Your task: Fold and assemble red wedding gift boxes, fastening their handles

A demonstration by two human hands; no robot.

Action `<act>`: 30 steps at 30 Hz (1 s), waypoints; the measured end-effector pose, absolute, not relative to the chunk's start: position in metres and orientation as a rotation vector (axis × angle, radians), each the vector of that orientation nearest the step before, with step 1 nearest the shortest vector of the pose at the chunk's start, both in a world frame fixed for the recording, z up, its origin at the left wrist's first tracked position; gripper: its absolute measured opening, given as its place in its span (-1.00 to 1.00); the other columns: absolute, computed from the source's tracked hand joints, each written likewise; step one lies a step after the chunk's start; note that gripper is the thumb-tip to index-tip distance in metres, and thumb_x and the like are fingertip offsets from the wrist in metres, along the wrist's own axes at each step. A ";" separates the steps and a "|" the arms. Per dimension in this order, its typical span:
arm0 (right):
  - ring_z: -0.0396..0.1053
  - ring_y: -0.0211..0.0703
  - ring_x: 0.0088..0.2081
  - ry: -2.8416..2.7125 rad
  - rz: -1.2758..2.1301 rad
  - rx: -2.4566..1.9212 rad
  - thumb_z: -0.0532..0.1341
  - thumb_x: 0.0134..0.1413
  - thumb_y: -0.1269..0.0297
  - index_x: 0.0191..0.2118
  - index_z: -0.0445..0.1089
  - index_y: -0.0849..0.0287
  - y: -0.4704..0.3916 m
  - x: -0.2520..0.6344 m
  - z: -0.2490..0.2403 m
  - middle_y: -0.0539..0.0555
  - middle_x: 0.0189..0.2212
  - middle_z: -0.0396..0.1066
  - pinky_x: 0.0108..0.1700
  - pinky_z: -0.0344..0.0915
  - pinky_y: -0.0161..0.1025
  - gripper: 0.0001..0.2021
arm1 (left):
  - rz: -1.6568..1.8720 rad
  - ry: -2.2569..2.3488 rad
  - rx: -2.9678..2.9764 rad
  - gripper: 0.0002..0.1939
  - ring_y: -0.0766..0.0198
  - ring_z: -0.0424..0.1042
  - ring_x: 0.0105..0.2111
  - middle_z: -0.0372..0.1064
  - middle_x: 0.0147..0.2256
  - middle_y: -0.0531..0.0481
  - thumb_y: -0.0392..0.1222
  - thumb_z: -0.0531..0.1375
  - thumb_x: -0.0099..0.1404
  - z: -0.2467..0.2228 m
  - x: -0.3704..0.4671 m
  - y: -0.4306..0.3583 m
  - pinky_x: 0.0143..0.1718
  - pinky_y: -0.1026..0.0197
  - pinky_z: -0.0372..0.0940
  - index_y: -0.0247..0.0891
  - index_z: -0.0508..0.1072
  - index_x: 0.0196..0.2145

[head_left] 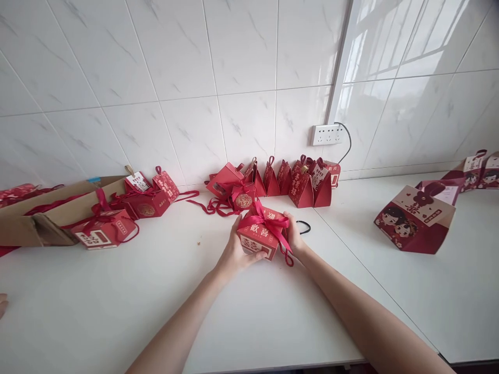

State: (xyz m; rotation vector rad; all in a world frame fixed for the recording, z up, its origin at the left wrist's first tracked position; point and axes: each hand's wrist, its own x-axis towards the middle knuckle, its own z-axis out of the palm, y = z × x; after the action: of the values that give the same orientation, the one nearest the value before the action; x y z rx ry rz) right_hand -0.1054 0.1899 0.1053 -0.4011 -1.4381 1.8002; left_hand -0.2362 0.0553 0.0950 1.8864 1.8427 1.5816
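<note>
Between my two hands is a red gift box (254, 231) with pale Chinese characters and a bright ribbon bow (268, 222) on top. My left hand (236, 249) wraps its left side, the thumb lying along the lower front edge. My right hand (293, 236) grips the opposite side, its fingers partly hidden behind the box and the bow. A red cord loop (289, 258) hangs from the right side of the box. Just behind my right hand a thin black loop (304, 226) lies on the white table (218, 322).
Several red triangular boxes (283, 179) stand along the tiled wall, beside a box with a gold emblem (244, 199). At left are an open cardboard carton (54, 231) and a ribboned box (103, 229). A larger box (415, 221) sits right. Another person's fingers (3, 304) show at the left edge.
</note>
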 end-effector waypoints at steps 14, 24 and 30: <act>0.39 0.01 -0.06 -1.475 1.595 -0.437 0.20 -0.07 -0.31 -0.24 0.44 0.10 0.184 -0.091 0.126 0.10 -0.10 0.43 -0.14 0.37 -0.16 -0.46 | 1.614 1.982 2.080 -0.20 -0.01 0.26 0.19 0.13 0.21 -0.28 -0.23 0.24 0.22 0.096 -0.233 0.053 0.09 0.04 0.34 -0.15 -0.11 0.29; 0.43 0.00 -0.21 -1.441 1.607 -0.558 0.27 -0.19 -0.30 -0.28 0.38 0.08 0.193 -0.092 0.120 0.07 -0.24 0.48 -0.27 0.37 -0.17 -0.47 | 1.358 1.758 1.988 -0.27 0.06 0.17 0.26 0.06 0.30 -0.19 -0.35 0.07 0.21 0.101 -0.240 0.049 0.22 0.01 0.21 -0.21 0.03 0.32; 0.39 0.03 -0.01 -1.483 1.629 -0.396 0.35 -0.21 -0.19 -0.19 0.33 0.03 0.182 -0.091 0.129 0.11 -0.01 0.43 -0.05 0.37 -0.10 -0.49 | 1.887 1.744 1.533 -0.72 0.11 0.51 -0.12 0.48 -0.09 -0.16 -0.14 0.06 0.31 0.115 -0.244 0.050 -0.09 0.06 0.46 -0.26 0.49 -0.15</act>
State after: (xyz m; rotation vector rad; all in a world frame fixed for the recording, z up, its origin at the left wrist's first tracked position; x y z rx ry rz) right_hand -0.0910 0.1822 0.1288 -0.3960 -1.4830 1.6290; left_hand -0.2443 0.0505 0.1150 1.5325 1.7439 1.8867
